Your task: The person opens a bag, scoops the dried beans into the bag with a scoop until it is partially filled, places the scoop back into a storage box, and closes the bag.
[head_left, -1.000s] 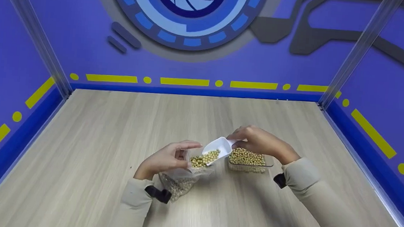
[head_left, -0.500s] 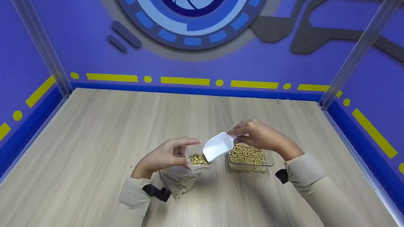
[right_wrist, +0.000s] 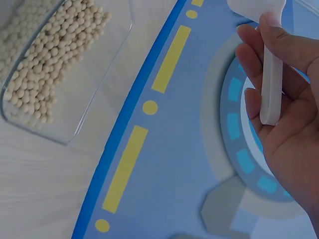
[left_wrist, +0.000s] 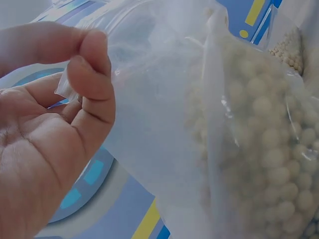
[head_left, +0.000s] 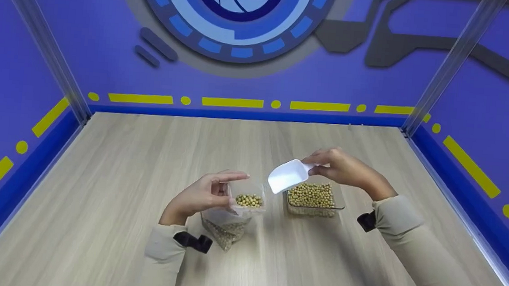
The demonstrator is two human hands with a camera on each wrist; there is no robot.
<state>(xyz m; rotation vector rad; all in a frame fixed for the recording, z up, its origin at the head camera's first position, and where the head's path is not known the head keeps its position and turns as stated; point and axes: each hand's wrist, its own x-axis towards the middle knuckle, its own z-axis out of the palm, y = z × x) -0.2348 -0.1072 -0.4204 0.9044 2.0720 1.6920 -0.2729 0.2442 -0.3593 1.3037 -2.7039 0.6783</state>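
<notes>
My left hand pinches the rim of a clear plastic bag between thumb and curled fingers, keeping its mouth spread. Pale yellow-green dried beans show through the opening and fill the lower part of the bag. My right hand grips the handle of a white plastic scoop. The scoop's bowl is bare of beans and tilts down to the left, between the bag and a clear rectangular container. That container holds a heap of the same beans.
Everything stands on a light wood-grain table. Blue panels with yellow marks enclose its back and sides. A black wrist camera sits at the left cuff, and another black camera at the right one.
Beans have slid off the scoop into the bag. The right hand has lifted the emptied scoop up and to the right, away from the bag. The left hand has shifted slightly left.
</notes>
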